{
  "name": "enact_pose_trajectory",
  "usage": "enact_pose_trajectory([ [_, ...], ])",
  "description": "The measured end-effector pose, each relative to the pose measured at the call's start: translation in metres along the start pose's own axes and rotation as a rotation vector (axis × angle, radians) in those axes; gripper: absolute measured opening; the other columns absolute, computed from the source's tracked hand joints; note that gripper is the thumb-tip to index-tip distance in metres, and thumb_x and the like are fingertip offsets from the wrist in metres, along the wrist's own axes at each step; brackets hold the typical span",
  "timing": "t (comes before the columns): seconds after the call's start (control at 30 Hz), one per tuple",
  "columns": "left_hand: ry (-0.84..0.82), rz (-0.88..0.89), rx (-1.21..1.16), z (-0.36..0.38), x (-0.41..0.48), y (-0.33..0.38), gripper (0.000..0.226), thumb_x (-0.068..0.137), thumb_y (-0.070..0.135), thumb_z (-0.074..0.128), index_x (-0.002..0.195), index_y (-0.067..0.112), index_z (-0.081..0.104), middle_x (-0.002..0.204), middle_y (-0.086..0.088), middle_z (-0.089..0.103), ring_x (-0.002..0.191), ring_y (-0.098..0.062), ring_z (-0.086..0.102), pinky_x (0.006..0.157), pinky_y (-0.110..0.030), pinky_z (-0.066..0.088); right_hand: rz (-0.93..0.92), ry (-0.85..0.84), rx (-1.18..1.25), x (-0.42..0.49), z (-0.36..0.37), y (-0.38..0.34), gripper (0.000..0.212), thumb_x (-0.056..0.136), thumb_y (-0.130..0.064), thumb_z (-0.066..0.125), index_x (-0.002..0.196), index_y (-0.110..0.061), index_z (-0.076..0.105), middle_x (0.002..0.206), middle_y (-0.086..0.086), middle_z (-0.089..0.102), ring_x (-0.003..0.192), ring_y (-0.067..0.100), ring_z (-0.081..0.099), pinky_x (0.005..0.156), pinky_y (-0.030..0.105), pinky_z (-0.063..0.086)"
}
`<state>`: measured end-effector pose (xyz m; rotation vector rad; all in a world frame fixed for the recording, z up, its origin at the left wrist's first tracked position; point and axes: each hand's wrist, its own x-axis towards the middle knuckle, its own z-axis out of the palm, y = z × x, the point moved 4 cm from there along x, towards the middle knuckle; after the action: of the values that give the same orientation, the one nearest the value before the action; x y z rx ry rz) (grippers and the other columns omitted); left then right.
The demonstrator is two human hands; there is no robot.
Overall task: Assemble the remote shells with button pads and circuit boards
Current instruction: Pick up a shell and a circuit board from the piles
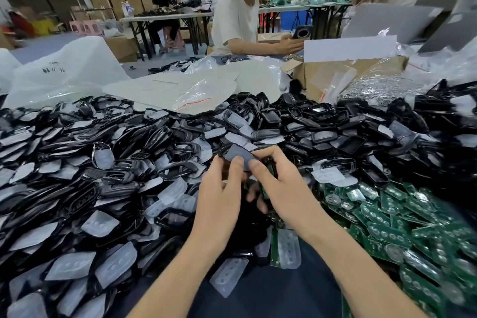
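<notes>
L hand [222, 188], r hand [280, 183] grip shell [232, 151] amid piles [103, 150]

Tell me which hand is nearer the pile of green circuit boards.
Right. The right hand grips the remote shell just left of the pile of green circuit boards; the left hand grips it too, farther left.

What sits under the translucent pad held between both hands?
The rim of a black plastic remote shell shows around the translucent rubber button pad, which the left hand and right hand pinch. Pad and thumbs cover its inside.
</notes>
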<state>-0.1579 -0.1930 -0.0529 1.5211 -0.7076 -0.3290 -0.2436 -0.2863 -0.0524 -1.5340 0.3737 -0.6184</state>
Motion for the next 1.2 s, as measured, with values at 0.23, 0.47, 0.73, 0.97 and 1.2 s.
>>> enact_pose_trajectory([
  [0.23, 0.075, 0.106, 0.142, -0.022, 0.005, 0.005, 0.027, 0.105, 0.029, 0.051, 0.084, 0.014, 0.056, 0.078, 0.005, 0.066, 0.072, -0.004, 0.063, 0.062, -0.015, 0.044, 0.113, -0.012, 0.116, 0.004, -0.007, 0.005, 0.024, 0.098, -0.021, 0.047, 0.12, -0.027, 0.052, 0.077, -0.006, 0.068, 0.061, 0.008, 0.056, 0.048, 0.02, 0.042],
  [0.47, 0.058, 0.197, 0.231, -0.024, 0.0, 0.007, 0.018, 0.103, 0.038, 0.052, 0.102, 0.021, 0.057, 0.064, 0.019, 0.051, 0.054, -0.003, 0.043, 0.053, -0.017, 0.038, 0.049, 0.075, 0.163, 0.004, -0.011, 0.005, 0.024, 0.105, -0.012, 0.048, 0.114, -0.022, 0.067, 0.09, -0.012, 0.075, 0.093, 0.017, 0.076, 0.08, 0.024, 0.06],
  [0.73, -0.035, 0.291, 0.382, -0.018, -0.006, 0.007, 0.034, 0.099, 0.038, 0.052, 0.132, 0.044, 0.046, 0.072, 0.013, 0.064, 0.058, -0.007, 0.059, 0.056, -0.018, 0.047, 0.069, 0.136, 0.172, 0.003, -0.011, 0.003, 0.014, 0.086, -0.031, 0.068, 0.095, -0.04, 0.074, 0.107, 0.0, 0.078, 0.1, 0.019, 0.075, 0.079, 0.034, 0.062],
  [0.97, -0.118, 0.227, 0.354, -0.017, -0.005, 0.002, 0.038, 0.1, 0.04, 0.05, 0.135, 0.05, 0.04, 0.071, 0.015, 0.07, 0.062, -0.008, 0.066, 0.064, -0.028, 0.054, 0.061, 0.16, 0.075, 0.002, -0.014, 0.007, 0.013, 0.093, -0.032, 0.068, 0.102, -0.041, 0.069, 0.104, 0.005, 0.077, 0.102, 0.024, 0.073, 0.084, 0.04, 0.063],
  [1.2, -0.135, 0.209, 0.344, -0.017, -0.004, 0.003, 0.041, 0.102, 0.034, 0.052, 0.141, 0.044, 0.043, 0.072, 0.008, 0.069, 0.06, -0.004, 0.065, 0.061, -0.021, 0.053, 0.064, 0.158, 0.016, 0.0, -0.015, 0.008, 0.013, 0.096, -0.025, 0.068, 0.108, -0.025, 0.064, 0.098, 0.003, 0.076, 0.091, 0.014, 0.074, 0.076, 0.032, 0.063],
])
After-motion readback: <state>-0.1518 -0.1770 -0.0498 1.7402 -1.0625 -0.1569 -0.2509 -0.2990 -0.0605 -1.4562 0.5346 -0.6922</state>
